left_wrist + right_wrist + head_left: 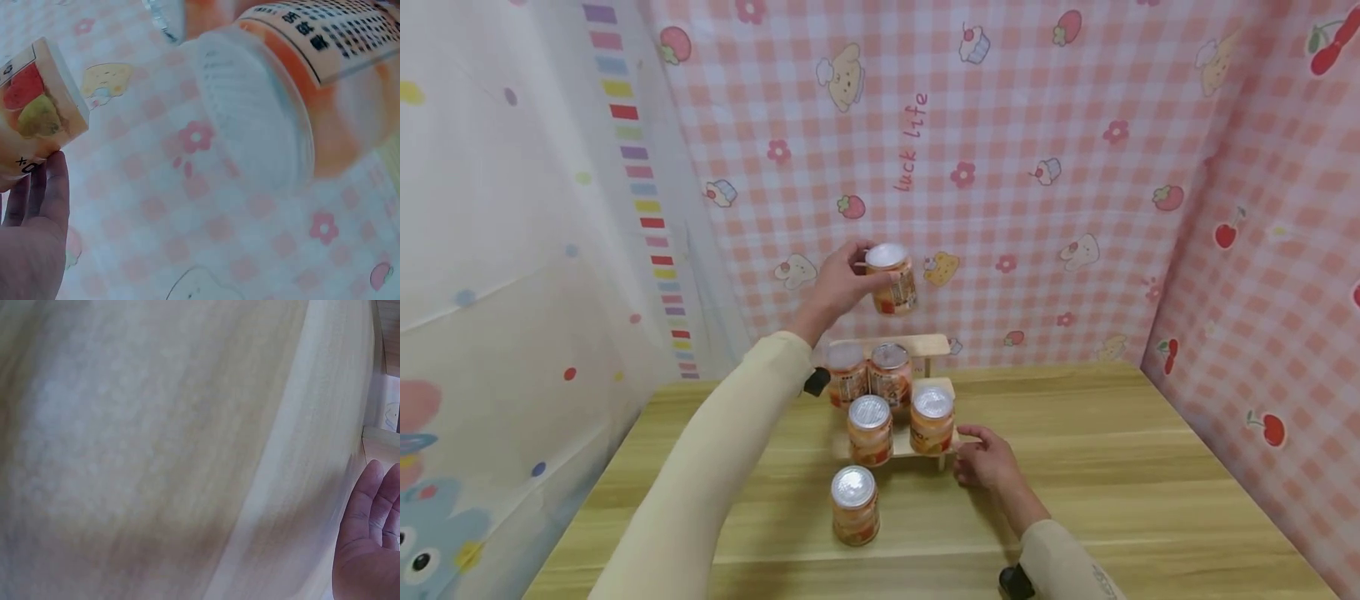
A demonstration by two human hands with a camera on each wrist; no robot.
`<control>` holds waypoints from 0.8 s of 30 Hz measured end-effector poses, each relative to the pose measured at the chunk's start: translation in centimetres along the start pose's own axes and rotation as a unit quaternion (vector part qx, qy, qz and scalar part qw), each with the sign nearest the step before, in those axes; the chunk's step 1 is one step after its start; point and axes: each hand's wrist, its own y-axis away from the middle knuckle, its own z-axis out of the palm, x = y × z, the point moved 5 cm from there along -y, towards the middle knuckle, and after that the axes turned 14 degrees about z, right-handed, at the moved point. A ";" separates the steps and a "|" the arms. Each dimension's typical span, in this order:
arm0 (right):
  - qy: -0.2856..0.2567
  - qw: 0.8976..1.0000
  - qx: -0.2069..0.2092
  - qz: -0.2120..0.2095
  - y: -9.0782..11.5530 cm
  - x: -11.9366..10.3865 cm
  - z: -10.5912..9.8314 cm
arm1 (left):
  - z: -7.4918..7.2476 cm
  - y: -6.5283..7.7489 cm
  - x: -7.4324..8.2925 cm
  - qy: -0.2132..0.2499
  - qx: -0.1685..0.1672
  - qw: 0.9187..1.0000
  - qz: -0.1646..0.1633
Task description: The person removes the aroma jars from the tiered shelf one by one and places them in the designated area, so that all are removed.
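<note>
Front fruit can [855,521]: stands on the wood-grain table [1075,467], lower centre.
Right hand [991,461]: right of lower centre, fingers loosely extended, gripping nothing, beside the wooden stand [932,344].
Lower-step cans [870,446]: a pair, spaced apart, just below centre.
Middle-step cans [891,387]: two more, just behind.
Left hand [847,279]: up at centre, gripping the raised fruit can [897,293] above the stand!

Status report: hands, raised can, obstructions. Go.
Left hand gripping raised fruit can, above wooden rack. Right hand at rack's lower right end, contact unclear. Possible obstacles: four cans on rack below, one can on table in front.
</note>
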 end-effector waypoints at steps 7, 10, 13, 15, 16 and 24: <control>0.004 1.000 -0.002 0.005 0.2 0.0 0.1 | -2.8 1.4 1.8 -0.014 0.001 1.000 -0.007; 0.004 1.000 -0.004 0.003 0.3 -0.1 0.2 | -4.0 2.0 2.3 -0.018 0.000 1.000 -0.007; 0.002 1.000 -0.004 0.000 0.5 -0.3 0.3 | -5.0 2.6 2.8 -0.019 0.002 1.000 -0.004; 0.003 1.000 -0.004 0.000 0.6 -0.3 0.2 | -5.5 3.1 3.0 -0.017 0.000 1.000 -0.005; 0.003 1.000 -0.004 -0.001 0.6 -0.3 0.2 | -5.8 3.4 3.0 -0.018 -0.002 1.000 -0.005; 0.014 1.000 -0.009 -0.003 0.4 -0.3 0.3 | -8.0 6.4 3.0 -0.016 -0.008 1.000 -0.008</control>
